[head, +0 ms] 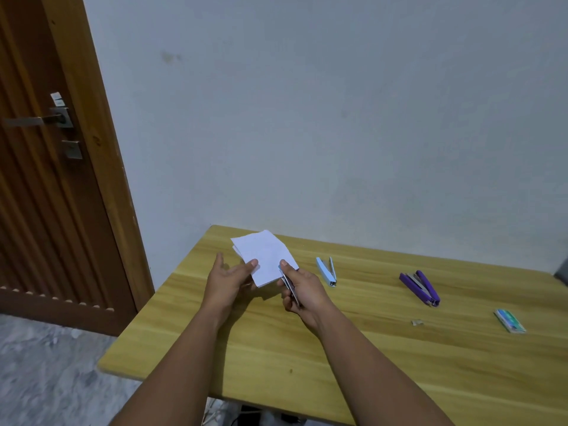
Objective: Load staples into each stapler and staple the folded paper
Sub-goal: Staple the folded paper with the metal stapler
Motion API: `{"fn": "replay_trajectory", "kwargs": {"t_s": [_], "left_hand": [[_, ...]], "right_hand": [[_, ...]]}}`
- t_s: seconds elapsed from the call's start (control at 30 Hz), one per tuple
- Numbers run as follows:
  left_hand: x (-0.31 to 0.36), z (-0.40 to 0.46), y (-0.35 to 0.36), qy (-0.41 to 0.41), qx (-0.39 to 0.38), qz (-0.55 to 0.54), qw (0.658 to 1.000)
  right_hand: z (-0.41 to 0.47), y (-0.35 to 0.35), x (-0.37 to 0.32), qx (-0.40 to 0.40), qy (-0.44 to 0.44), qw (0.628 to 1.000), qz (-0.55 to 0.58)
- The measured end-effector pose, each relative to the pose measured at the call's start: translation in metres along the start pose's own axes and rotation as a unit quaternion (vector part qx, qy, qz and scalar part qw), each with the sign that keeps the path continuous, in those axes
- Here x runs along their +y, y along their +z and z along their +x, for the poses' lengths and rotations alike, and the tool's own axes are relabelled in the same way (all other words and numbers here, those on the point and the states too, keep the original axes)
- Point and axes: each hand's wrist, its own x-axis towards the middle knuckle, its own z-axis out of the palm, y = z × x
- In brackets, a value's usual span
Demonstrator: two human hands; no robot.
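Your left hand (229, 276) pinches the folded paper (265, 257) at its lower left edge, steadying it above the counter (353, 348) at frame centre. Your right hand (302, 292) grips a stapler (289, 286), nose at the paper's lower right edge, apparently placed to staple there.

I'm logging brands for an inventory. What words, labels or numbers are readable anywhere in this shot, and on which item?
None can be read.
Staple box: green and white print, too small and blurred to read.
Sticker above the door handle: no legible marks.
Folded paper, held by the left hand: looks blank.
Light blue stapler, purple stapler and the stapler in the right hand: no visible lettering.
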Motion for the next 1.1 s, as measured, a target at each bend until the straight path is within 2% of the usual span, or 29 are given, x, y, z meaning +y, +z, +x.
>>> {"fn": "replay_trajectory", "kwargs": {"t_s": [0.1, 0.2, 0.33, 0.57, 0.73, 0.97, 1.1], "left_hand": [[0.01, -0.002, 0.006, -0.039, -0.012, 0.017, 0.999], [0.012, -0.003, 0.009, -0.032, -0.021, 0.088, 0.995], [0.009, -0.002, 0.019, -0.016, 0.026, 0.129, 0.991], [0.006, -0.001, 0.023, -0.008, 0.032, 0.163, 0.986], [0.004, -0.002, 0.026, 0.007, 0.036, 0.167, 0.985], [0.002, 0.005, 0.021, 0.004, 0.072, 0.134, 0.988], [0.006, 0.012, 0.014, 0.006, 0.112, 0.14, 0.984]], "right_hand": [[0.001, -0.002, 0.0, 0.016, -0.01, 1.0, 0.023], [0.005, -0.001, 0.002, 0.045, -0.017, 0.999, -0.001], [0.01, 0.004, 0.003, 0.087, -0.02, 0.996, -0.021], [0.009, 0.004, 0.002, 0.08, -0.003, 0.996, -0.026], [0.009, 0.003, 0.002, 0.101, -0.011, 0.995, -0.022], [0.013, -0.003, -0.003, 0.053, 0.059, 0.997, -0.02], [0.012, -0.012, -0.01, 0.082, 0.028, 0.992, -0.093]]}}
